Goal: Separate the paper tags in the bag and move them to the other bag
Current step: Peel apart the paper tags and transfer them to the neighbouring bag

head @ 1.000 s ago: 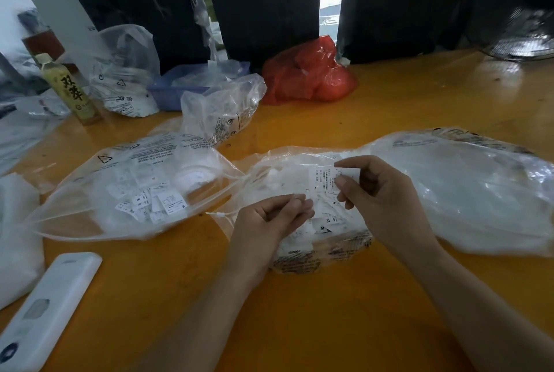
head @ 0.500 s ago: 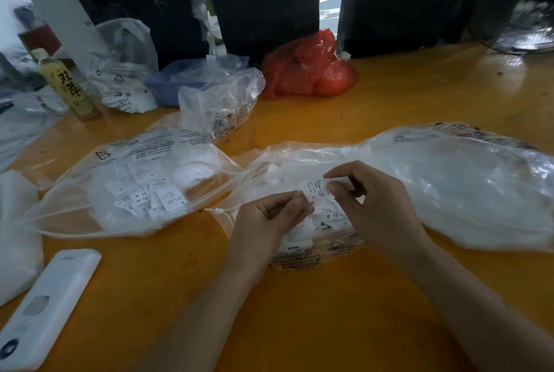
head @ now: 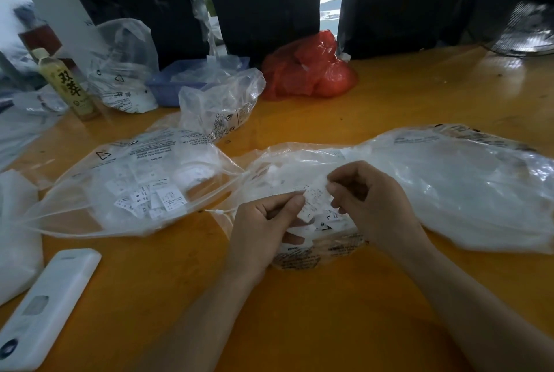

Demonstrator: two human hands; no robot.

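Observation:
A strip of white paper tags [head: 313, 199] hangs between my two hands over the middle clear bag [head: 449, 179], whose mouth holds more loose tags. My right hand [head: 374, 206] pinches the strip's upper end with curled fingers. My left hand [head: 263, 227] pinches its lower left edge between thumb and forefinger. To the left lies a second clear bag [head: 126, 179] with several separated tags showing through the plastic.
A white remote-like device [head: 45, 305] lies at the near left on the orange table [head: 299, 326]. At the back stand a drink bottle [head: 67, 86], a blue tray [head: 177, 83], a small clear bag [head: 221, 104] and a red bag [head: 308, 71]. A fan [head: 530, 32] sits far right.
My right hand has come down and leftward with the tag strip, closing the gap to my left hand. Both hands now pinch the strip close together.

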